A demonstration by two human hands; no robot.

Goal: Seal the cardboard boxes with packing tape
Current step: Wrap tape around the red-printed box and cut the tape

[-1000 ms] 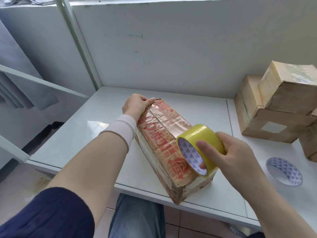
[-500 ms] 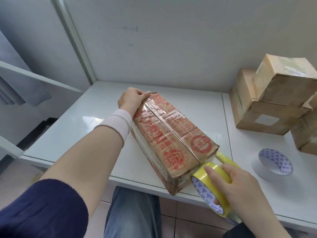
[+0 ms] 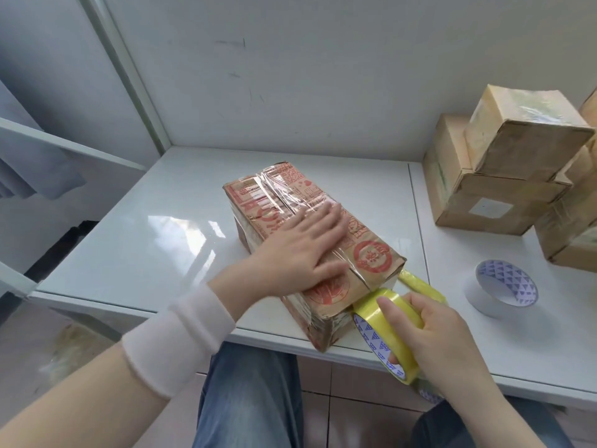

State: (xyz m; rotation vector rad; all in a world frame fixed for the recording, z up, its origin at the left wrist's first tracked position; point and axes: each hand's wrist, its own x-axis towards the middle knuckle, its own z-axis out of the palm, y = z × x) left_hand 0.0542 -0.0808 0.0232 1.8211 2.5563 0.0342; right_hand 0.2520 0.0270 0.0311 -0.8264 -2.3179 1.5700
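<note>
The right hand [image 3: 442,337] is gripping a yellow packing tape roll [image 3: 378,307], fingers curled over its rim, against the near end of the red-printed cardboard box [image 3: 371,257]. The box is lying on the white table [image 3: 161,247]. A tape strip [image 3: 416,284] is running from the roll to that near end. The left hand [image 3: 300,253] is pressing flat, fingers straight, on the box's taped top. Right of the box a white tape roll [image 3: 484,302] is sitting, and farther back on that side taped brown boxes [image 3: 504,195] are standing stacked.

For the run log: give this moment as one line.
phase: sealing | left hand: flat on printed box top | right hand: grips yellow tape roll at box's near end
</note>
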